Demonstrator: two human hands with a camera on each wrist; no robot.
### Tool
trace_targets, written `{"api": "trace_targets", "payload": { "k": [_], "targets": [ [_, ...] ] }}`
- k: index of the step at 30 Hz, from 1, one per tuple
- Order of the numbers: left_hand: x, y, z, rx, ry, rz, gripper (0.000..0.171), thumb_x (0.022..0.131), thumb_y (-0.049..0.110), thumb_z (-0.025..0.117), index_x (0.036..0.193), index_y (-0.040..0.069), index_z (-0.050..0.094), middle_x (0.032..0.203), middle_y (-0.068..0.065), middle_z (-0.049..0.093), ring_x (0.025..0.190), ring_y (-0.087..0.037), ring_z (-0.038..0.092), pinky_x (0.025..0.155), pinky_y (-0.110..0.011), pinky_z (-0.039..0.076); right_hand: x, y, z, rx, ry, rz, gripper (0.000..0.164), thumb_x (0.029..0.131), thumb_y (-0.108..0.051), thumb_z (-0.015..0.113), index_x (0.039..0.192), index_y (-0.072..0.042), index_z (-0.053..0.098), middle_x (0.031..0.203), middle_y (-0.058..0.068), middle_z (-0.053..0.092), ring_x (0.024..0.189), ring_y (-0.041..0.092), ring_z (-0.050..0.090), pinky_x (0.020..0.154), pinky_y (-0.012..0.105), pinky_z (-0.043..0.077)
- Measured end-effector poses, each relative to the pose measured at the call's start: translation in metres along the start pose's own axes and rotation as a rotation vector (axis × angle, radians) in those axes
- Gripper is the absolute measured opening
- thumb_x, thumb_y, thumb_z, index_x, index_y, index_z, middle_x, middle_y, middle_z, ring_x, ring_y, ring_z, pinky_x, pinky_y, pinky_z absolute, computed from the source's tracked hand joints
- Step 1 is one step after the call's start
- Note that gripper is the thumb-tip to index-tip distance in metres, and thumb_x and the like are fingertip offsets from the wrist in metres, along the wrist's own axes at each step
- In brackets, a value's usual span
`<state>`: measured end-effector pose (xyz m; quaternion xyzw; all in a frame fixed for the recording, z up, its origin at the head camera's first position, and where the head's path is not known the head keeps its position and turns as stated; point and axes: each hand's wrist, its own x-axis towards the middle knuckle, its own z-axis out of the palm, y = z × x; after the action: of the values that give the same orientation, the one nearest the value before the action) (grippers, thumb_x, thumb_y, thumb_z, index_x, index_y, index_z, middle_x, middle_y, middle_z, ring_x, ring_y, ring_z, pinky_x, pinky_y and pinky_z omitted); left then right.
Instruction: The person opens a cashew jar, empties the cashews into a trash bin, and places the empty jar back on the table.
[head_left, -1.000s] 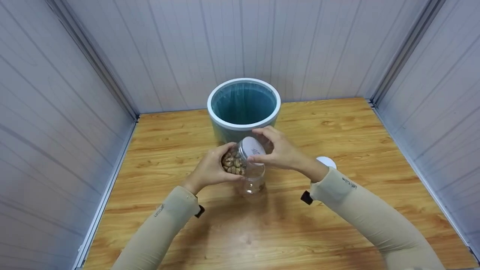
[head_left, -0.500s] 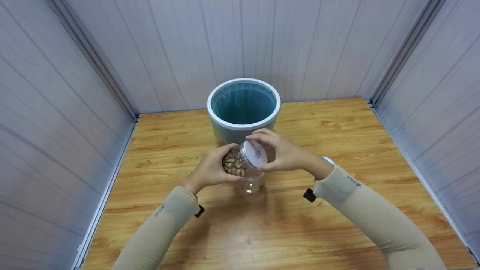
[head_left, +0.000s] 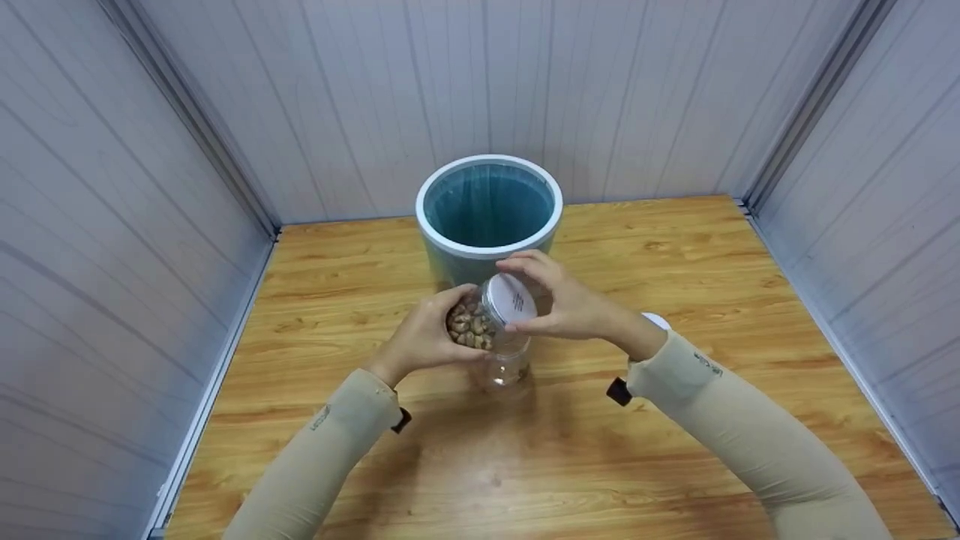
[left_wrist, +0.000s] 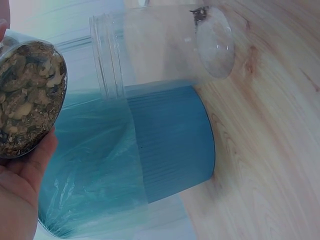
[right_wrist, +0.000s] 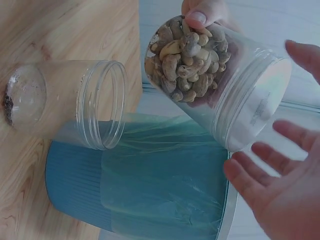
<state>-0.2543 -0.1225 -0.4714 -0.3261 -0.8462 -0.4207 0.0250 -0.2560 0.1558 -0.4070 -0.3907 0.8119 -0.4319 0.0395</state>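
My left hand grips a clear plastic jar, tilted and raised above the table. Brown dried pieces, which look like small mushrooms, fill its lower part. On its mouth sits a white lid with small print. My right hand is spread around that lid, its thumb by the lower edge and its fingers near the upper edge; firm contact cannot be made out. Below the held jar, an uncapped clear jar stands upright, with some dark residue at its bottom.
A blue-green bin with a white rim and a plastic liner stands just behind the hands. Another white lid lies on the wooden table, partly hidden by the right forearm. Panel walls enclose the back and sides.
My right fingers closed in on the lid, then spread away from its upper edge again. The lid's print has turned a little. My left hand and its jar stay nearly in place.
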Motion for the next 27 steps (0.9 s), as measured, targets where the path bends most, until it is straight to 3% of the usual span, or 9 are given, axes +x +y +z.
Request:
{"api": "trace_targets", "payload": {
  "k": [6,13,16,20,27],
  "targets": [
    [0.002,0.001,-0.001,-0.009,0.000,-0.002,0.090,0.073,0.025,0.101,0.149,0.003,0.059,0.137,-0.014,0.071,0.121,-0.027,0.070,0.108,-0.047,0.060,0.000,-0.005,0.001,-0.014,0.092,0.169,0.074,0.091,-0.030,0.088,0.151,0.001,0.056,0.135,0.021,0.062,0.110,0.033,0.065,0.091,0.044,0.061],
    [0.006,0.002,-0.001,-0.027,0.004,-0.005,0.088,0.073,0.026,0.102,0.148,0.006,0.060,0.137,-0.011,0.071,0.121,-0.024,0.070,0.108,-0.046,0.060,0.000,-0.007,0.002,-0.045,0.122,0.227,0.064,0.090,-0.035,0.088,0.138,0.000,0.065,0.120,0.017,0.068,0.100,0.039,0.066,0.084,0.036,0.058],
    [0.007,0.002,0.000,-0.020,0.001,-0.002,0.089,0.073,0.027,0.102,0.148,0.006,0.060,0.137,-0.011,0.071,0.121,-0.024,0.070,0.108,-0.046,0.060,-0.002,-0.007,-0.001,-0.035,0.102,0.221,0.064,0.089,-0.031,0.091,0.139,0.000,0.064,0.123,0.017,0.068,0.101,0.035,0.066,0.085,0.039,0.060],
    [0.006,0.002,0.002,0.006,0.002,0.009,0.090,0.072,0.027,0.102,0.147,0.003,0.060,0.136,-0.013,0.072,0.120,-0.026,0.070,0.107,-0.046,0.060,-0.003,-0.004,-0.006,-0.009,0.038,0.145,0.069,0.086,-0.020,0.093,0.143,0.001,0.061,0.131,0.019,0.065,0.111,0.034,0.065,0.093,0.051,0.063],
    [0.004,0.002,0.004,0.019,-0.002,0.021,0.091,0.072,0.028,0.102,0.147,0.001,0.059,0.138,-0.015,0.071,0.122,-0.027,0.070,0.109,-0.047,0.059,-0.003,-0.002,-0.013,0.023,-0.081,0.029,0.083,0.079,-0.003,0.093,0.153,0.000,0.055,0.153,0.020,0.051,0.135,0.037,0.054,0.112,0.058,0.056]
  ]
}}
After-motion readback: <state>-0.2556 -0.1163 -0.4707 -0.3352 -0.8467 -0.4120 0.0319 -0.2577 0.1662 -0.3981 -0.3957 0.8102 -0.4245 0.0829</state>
